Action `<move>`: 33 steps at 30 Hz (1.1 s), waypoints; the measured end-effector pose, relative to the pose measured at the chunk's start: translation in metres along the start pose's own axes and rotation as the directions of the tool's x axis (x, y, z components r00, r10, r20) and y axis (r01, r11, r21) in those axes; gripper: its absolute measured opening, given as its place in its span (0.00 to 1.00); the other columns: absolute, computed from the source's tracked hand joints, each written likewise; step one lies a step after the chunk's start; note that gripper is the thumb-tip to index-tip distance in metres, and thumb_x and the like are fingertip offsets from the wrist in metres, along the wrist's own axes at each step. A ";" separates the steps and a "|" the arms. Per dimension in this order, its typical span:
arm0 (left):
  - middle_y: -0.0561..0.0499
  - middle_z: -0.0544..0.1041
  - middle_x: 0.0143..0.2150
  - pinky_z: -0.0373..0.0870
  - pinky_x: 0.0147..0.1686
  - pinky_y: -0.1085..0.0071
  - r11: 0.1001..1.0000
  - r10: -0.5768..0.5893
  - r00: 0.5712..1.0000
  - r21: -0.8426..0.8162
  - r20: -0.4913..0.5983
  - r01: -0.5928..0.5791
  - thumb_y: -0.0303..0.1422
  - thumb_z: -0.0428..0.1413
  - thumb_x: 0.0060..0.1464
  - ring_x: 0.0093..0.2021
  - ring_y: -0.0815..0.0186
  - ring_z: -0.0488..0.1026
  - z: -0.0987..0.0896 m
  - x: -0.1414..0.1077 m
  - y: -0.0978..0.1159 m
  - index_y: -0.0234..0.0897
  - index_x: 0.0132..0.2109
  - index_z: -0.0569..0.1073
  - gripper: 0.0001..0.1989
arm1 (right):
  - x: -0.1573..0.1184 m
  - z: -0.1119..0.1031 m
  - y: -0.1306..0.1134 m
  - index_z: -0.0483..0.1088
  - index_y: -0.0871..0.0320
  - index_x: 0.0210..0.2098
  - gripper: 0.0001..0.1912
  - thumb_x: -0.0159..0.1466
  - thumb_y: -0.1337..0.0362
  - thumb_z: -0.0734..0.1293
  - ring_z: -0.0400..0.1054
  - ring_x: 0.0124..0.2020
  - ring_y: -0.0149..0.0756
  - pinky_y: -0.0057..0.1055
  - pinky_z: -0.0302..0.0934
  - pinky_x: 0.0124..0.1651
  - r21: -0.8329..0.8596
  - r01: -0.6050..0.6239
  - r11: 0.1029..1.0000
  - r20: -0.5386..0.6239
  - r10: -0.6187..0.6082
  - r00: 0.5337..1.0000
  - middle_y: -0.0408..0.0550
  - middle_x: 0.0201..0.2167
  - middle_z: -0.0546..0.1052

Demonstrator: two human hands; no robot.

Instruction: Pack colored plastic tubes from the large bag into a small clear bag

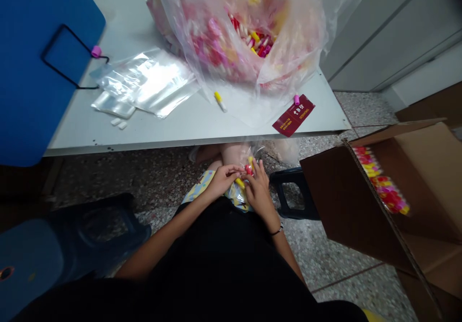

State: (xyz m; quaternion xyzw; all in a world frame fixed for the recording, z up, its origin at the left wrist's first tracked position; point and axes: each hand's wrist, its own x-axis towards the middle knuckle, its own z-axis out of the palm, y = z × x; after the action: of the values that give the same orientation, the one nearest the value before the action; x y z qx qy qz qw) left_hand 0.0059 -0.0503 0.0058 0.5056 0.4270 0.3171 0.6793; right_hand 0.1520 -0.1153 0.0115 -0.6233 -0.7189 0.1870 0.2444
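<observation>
L grip (224, 178), R grip (258, 188) close tog., fingers (234, 168) bent.

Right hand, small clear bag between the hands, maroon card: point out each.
Right hand (257, 188): head view, back of the hand.
Small clear bag (236, 195): head view, its lower plastic.
Maroon card (293, 116): head view, middle of its printed face.

Between the hands (257, 189), red and yellow pieces (239, 183) showed through a clear bag (236, 196). Below the hands, the shirt (224, 264) was plain black; the cloth (197, 187) beside them was pale blue and yellow, dark-patterned in spots. Beyond the hands, the worktop (173, 133) was whitish, and a milky, see-through sack (292, 9) showed red, pink, yellow and white caps (263, 47). Beyond and right of them, the card (288, 121) was maroon with white and gold lettering. To their right, the box (325, 206) was brown, the floor (335, 269) speckled grey.
</observation>
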 end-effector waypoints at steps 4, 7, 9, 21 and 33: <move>0.47 0.77 0.36 0.69 0.40 0.70 0.998 -0.013 1.000 -0.054 0.012 0.014 0.31 0.58 0.46 0.38 0.65 0.74 0.000 0.002 -0.005 0.32 0.42 0.72 0.14 | -0.003 0.001 0.006 0.72 0.55 0.38 0.16 0.57 0.75 0.57 0.31 0.67 0.48 0.56 0.43 0.60 0.134 0.022 0.991 -0.013 -0.021 1.000 0.46 0.66 0.48; 0.49 0.76 0.34 0.68 0.38 0.73 0.997 0.000 1.000 -0.074 -0.018 -0.002 0.29 0.58 0.45 0.35 0.67 0.73 0.001 0.002 -0.005 0.32 0.42 0.70 0.14 | -0.002 0.004 0.007 0.71 0.57 0.37 0.12 0.58 0.71 0.59 0.45 0.65 0.46 0.49 0.49 0.60 0.336 -0.019 0.942 -0.204 0.092 0.975 0.52 0.62 0.56; 0.50 0.75 0.33 0.68 0.37 0.74 0.996 0.009 0.999 -0.093 -0.048 -0.013 0.29 0.58 0.45 0.34 0.69 0.73 0.004 0.001 -0.005 0.32 0.43 0.69 0.15 | 0.000 0.008 0.008 0.67 0.58 0.45 0.15 0.58 0.66 0.62 0.60 0.56 0.45 0.43 0.60 0.52 0.513 -0.120 0.850 -0.311 0.314 0.897 0.58 0.56 0.63; 0.51 0.72 0.28 0.65 0.32 0.74 0.983 -0.036 0.998 0.184 0.055 0.025 0.38 0.56 0.49 0.31 0.67 0.69 0.003 -0.009 0.005 0.32 0.33 0.72 0.11 | 0.011 0.005 0.006 0.66 0.59 0.38 0.14 0.57 0.58 0.66 0.67 0.37 0.35 0.32 0.63 0.42 0.781 -0.135 0.610 -0.264 0.517 0.814 0.47 0.34 0.71; 0.50 0.75 0.28 0.66 0.32 0.73 0.998 -0.056 0.998 0.040 0.023 0.055 0.36 0.62 0.41 0.30 0.67 0.70 0.003 -0.016 0.006 0.31 0.29 0.74 0.11 | 0.017 -0.003 0.011 0.70 0.59 0.42 0.18 0.58 0.53 0.64 0.70 0.34 0.36 0.30 0.64 0.34 0.835 -0.257 0.486 -0.029 0.506 0.862 0.48 0.35 0.76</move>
State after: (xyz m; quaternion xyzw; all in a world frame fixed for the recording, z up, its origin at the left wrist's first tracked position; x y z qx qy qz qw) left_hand 0.0019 -0.0639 0.0163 0.5108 0.4387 0.2833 0.6829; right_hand 0.1615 -0.0969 0.0098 -0.6060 -0.3538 0.4556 0.5477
